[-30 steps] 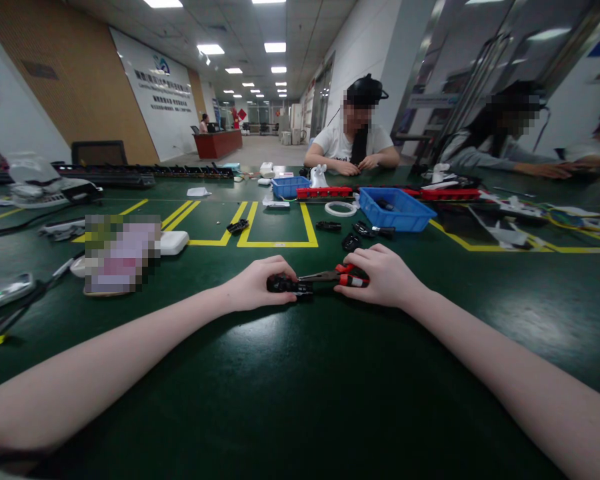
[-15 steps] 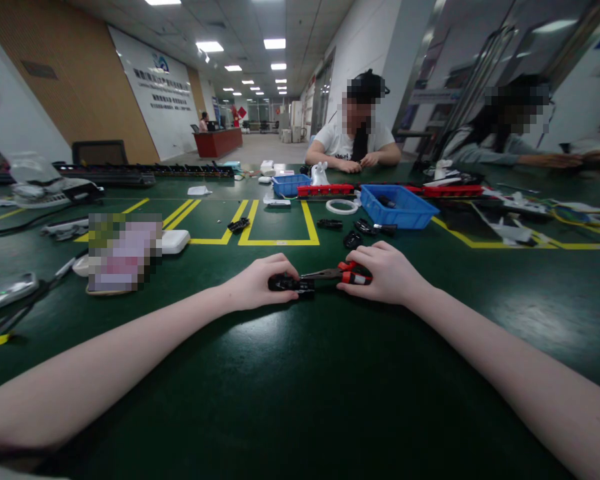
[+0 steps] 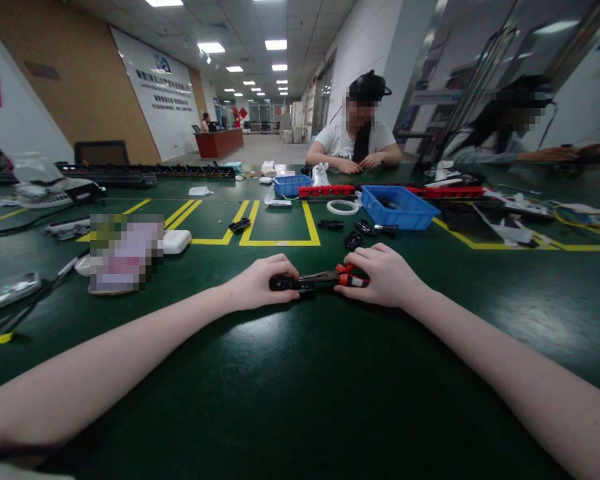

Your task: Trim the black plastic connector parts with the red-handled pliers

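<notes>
Between its thumb and fingers, my left hand (image 3: 260, 283) grips a small black plastic part (image 3: 286, 283) just above the green table. My right hand (image 3: 380, 275) is closed around the red-and-black handles of needle-nose pliers (image 3: 351, 276). The jaws point left and reach the right end of the black part; whether they pinch anything there is too small to make out. Several similar black parts (image 3: 331, 225) lie beyond my hands, one of them (image 3: 353, 240) close behind my right fingers.
A blue bin (image 3: 399, 212) with dark pieces inside stands behind my right hand, beside a white ring (image 3: 343, 207). Left lie a phone (image 3: 127, 257), a white case (image 3: 177, 241) and cables. Across the table a person (image 3: 357, 137) sits, with red strips (image 3: 327, 191) in between.
The pliers have shifted slightly left, and their handles look a little closer to the black part. My left hand has stayed nearly still.
</notes>
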Demonstrator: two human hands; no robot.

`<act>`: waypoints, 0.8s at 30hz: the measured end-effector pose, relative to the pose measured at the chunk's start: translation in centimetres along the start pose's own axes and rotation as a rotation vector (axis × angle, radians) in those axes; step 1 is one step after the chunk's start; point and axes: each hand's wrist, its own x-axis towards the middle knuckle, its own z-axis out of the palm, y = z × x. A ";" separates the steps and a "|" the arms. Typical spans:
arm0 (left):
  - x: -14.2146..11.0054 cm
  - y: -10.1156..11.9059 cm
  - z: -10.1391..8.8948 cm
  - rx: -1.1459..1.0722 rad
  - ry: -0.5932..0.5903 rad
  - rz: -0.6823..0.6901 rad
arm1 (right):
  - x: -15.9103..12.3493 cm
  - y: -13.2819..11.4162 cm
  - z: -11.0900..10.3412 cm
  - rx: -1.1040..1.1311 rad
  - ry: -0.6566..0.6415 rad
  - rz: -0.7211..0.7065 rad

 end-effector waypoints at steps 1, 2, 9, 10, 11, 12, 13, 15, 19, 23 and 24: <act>0.0 0.0 0.0 -0.002 0.002 0.000 | 0.0 0.0 0.0 0.000 -0.001 0.003; 0.0 0.0 0.0 -0.003 0.003 0.001 | 0.0 0.0 0.0 0.000 -0.004 0.007; 0.0 -0.2 0.1 0.013 0.009 -0.015 | 0.0 0.2 0.3 0.006 -0.019 0.022; 0.0 -0.2 0.1 0.012 0.009 -0.018 | 0.0 0.2 0.3 0.005 -0.021 0.022; 0.0 -0.1 0.0 0.011 0.008 -0.024 | 0.0 0.2 0.3 0.005 -0.023 0.022; 0.0 -0.1 0.0 0.010 0.009 -0.029 | 0.0 0.2 0.3 0.004 -0.024 0.021; 0.0 -0.1 0.0 0.009 0.011 -0.033 | 0.0 0.2 0.3 0.003 -0.026 0.019; 0.0 -0.1 0.0 0.008 0.014 -0.039 | 0.0 0.2 0.2 0.000 -0.030 0.012; 0.0 -0.3 0.0 0.002 0.010 -0.029 | 0.1 0.1 0.1 0.000 -0.032 0.000; 0.0 -0.3 0.0 -0.019 0.007 -0.018 | 0.1 0.1 0.1 0.019 -0.029 0.009; 0.0 -0.3 0.0 -0.022 0.005 -0.019 | 0.1 0.1 0.1 0.027 -0.027 0.014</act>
